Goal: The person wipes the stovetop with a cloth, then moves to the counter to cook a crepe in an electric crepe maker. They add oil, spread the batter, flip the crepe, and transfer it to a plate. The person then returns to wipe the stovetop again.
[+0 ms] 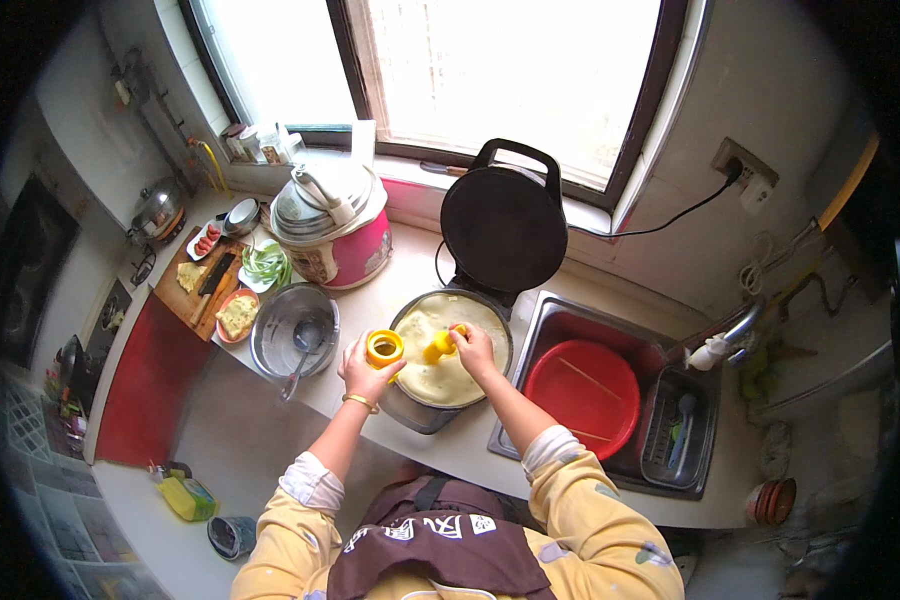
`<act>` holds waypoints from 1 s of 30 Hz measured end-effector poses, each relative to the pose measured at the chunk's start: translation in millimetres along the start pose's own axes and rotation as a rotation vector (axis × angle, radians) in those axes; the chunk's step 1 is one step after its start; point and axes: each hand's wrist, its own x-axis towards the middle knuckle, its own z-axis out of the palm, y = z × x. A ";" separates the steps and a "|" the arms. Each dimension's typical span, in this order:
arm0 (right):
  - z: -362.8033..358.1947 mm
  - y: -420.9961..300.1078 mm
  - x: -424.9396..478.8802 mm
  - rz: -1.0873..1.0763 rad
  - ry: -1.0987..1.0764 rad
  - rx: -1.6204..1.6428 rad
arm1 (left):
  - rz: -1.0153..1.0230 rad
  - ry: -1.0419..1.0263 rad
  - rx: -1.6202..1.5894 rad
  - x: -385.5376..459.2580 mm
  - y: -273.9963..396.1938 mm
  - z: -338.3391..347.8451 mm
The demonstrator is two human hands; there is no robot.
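My left hand (pixel 366 371) holds a small jar with a yellow rim (pixel 385 348) at the near left edge of an electric griddle. Between the fingers of my right hand (pixel 472 349) is a yellow brush or lid-like applicator (pixel 441 346), held over a pale flatbread (pixel 450 379) that fills the round pan. The griddle's black lid (pixel 504 229) stands raised behind it. A steel bowl (pixel 262 341) with a ladle (pixel 307 337) in it sits left of my left hand.
A pink electric cooker (pixel 345 251) stands at the back left. Further left, a wooden cutting board (pixel 171 281) holds a knife (pixel 216 275) and food. To the right, a red basin (pixel 585 390) lies in the sink (pixel 544 315). A black cord (pixel 660 225) runs to the wall socket.
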 end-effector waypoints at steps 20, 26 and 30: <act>10.2 5.9 50.7 -0.057 0.195 -0.089 | 0.140 0.043 0.012 6.8 -9.5 -29.3; -3.6 0.2 20.1 -0.052 0.024 -0.099 | 0.089 -0.011 0.063 2.4 -6.9 -33.2; -38.1 5.5 13.2 -0.103 0.199 -0.198 | 0.097 -0.015 0.030 2.9 -6.5 -24.2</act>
